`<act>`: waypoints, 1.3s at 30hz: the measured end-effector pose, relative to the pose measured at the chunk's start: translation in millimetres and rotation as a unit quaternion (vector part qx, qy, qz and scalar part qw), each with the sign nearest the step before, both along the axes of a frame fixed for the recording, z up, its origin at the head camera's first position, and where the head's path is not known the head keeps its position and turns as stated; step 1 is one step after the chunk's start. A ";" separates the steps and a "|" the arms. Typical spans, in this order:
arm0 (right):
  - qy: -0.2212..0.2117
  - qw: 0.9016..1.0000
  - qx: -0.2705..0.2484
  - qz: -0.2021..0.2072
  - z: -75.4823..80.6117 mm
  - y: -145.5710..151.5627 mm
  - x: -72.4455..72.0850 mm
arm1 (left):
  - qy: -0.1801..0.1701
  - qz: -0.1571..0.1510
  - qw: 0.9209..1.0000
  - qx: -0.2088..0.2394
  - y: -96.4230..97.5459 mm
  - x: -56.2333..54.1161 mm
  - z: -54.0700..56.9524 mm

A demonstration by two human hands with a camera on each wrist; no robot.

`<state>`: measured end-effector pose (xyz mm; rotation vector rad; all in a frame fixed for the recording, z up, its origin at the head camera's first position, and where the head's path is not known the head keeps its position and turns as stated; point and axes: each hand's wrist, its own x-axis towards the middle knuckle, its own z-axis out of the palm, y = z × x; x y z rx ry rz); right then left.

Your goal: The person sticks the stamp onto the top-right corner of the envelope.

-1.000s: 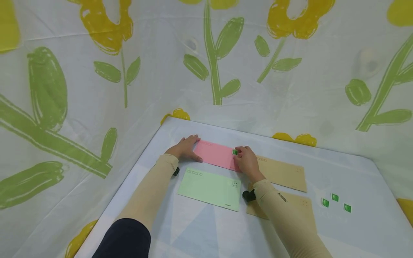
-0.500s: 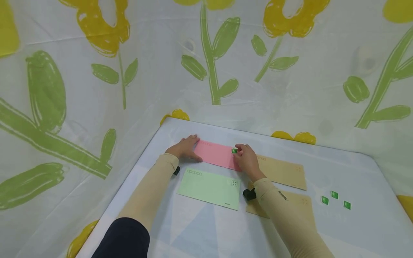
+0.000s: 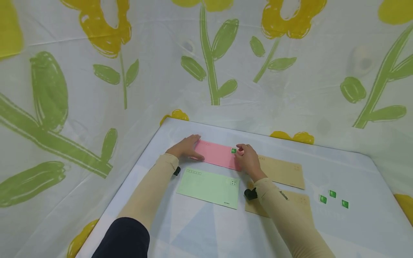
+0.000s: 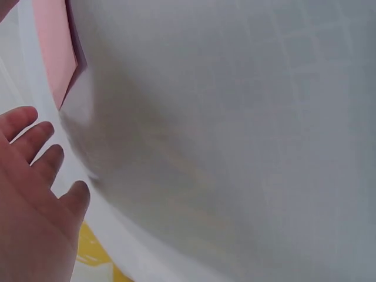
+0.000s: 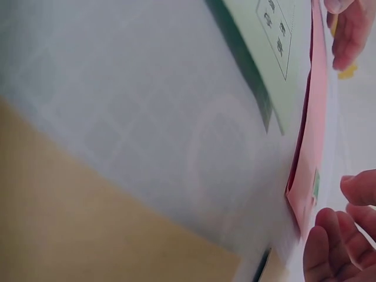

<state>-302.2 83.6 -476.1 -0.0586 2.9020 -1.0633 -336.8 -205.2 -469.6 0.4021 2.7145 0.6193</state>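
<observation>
1. I'm reading the step in hand as fixing a green gem sticker point(image 3: 233, 151) on the pink envelope point(image 3: 216, 154); the next move is probably calling for a light fingertip press to seat it flat.
2. The sticker is sitting at the envelope's far right corner, and the envelope is lying toward the surface's point(image 3: 193, 229) far left corner.
3. My right hand point(image 3: 249, 160) is curving loosely just beside the sticker, thumb and fingers apart, pinching nothing that I'm seeing.
4. My left hand point(image 3: 187, 147) is spreading its fingers at the envelope's left end, gripping nothing.
</observation>
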 end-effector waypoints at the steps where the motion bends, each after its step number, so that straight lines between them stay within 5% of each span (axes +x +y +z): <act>1: -0.001 1.000 -0.002 -0.001 0.0 0.4 0.5 | 0.002 -0.001 1.000 0.004 0.1 0.0 -0.4; 17: 0.021 1.000 0.004 0.009 4.0 18.7 11.4 | 0.008 -0.008 0.999 0.043 11.5 5.9 4.8; 39: 0.042 0.999 0.011 -0.018 3.3 51.9 23.2 | 0.027 -0.052 0.998 0.029 44.4 9.5 13.9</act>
